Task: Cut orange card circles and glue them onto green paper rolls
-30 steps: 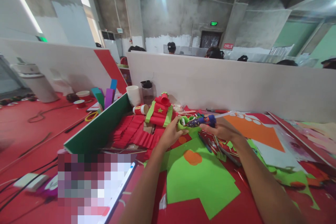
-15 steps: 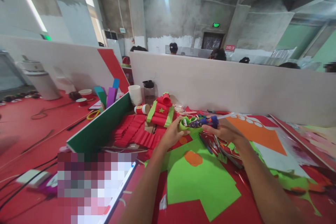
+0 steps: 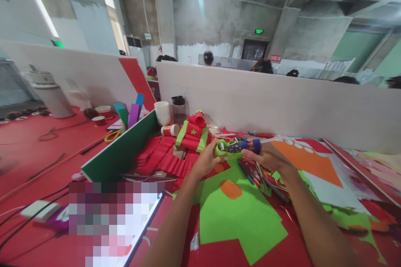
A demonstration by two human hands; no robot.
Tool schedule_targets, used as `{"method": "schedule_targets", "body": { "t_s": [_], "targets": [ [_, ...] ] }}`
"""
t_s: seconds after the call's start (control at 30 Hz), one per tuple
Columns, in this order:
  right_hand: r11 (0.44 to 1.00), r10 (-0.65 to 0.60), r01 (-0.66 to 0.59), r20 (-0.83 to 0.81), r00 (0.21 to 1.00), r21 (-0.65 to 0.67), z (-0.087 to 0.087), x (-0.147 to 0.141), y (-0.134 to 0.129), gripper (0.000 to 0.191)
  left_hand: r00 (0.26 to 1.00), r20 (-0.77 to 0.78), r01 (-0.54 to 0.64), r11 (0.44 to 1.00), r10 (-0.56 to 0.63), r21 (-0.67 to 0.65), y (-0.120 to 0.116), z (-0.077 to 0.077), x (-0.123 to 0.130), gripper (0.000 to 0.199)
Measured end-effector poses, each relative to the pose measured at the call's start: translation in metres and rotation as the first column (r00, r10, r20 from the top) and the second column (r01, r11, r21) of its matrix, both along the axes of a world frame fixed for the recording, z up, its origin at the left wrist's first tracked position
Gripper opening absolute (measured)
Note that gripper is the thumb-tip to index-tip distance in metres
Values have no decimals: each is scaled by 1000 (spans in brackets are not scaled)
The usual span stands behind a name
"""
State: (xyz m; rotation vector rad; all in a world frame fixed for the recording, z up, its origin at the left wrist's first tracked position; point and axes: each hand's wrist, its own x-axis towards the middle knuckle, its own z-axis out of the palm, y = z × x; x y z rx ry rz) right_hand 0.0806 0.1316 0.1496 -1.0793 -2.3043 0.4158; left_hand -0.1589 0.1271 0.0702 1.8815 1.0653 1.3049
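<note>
Holding the roll [image 3: 217,149], the left hand [image 3: 206,162] has its thumb and fingers closed on the near left side of this green loop. The right hand [image 3: 269,155] is clamped around the glue gun [image 3: 244,146], its nozzle pointing left at the roll's opening; whether the tip touches the inner wall cannot be told. The roll is located between the two hands, above the far edge of the green sheet [image 3: 241,217]. An orange piece [image 3: 231,190] lies flat on this sheet.

Left of the left hand, folded red strips [image 3: 156,150] lie beside the green board [image 3: 120,146]. Behind them stands the red model [image 3: 191,131], banded in green and marked with a star. A paper cup [image 3: 170,130] lies on its side near the model; the jar [image 3: 179,110] stands upright behind. Right of the right hand, an orange sheet [image 3: 310,162] lies before the white partition [image 3: 266,96].
</note>
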Motion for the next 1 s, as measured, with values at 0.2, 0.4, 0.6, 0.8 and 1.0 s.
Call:
{"method": "schedule_targets", "body": {
  "t_s": [0.2, 0.4, 0.6, 0.8, 1.0],
  "targets": [
    [999, 42, -42, 16, 999, -26, 0, -5, 0, 35, 1000, -10, 6, 1000, -6, 1, 2, -3, 0, 50],
    [999, 40, -40, 21, 999, -15, 0, -6, -1, 37, 1000, 5, 20, 1000, -20, 2, 1, -2, 0, 50],
    [1000, 24, -24, 33, 999, -5, -1, -7, -1, 38, 1000, -13, 7, 1000, -7, 18, 2, -4, 1, 53],
    [1000, 6, -6, 70, 998, 0, 1, -7, -3, 40, 1000, -25, 13, 999, -12, 38, 5, -8, 0, 55],
    [1000, 0, -1, 52, 999, 21, 1, -8, -1, 38, 1000, -24, 20, 999, -19, 26, 5, -7, 0, 57]
  ]
}}
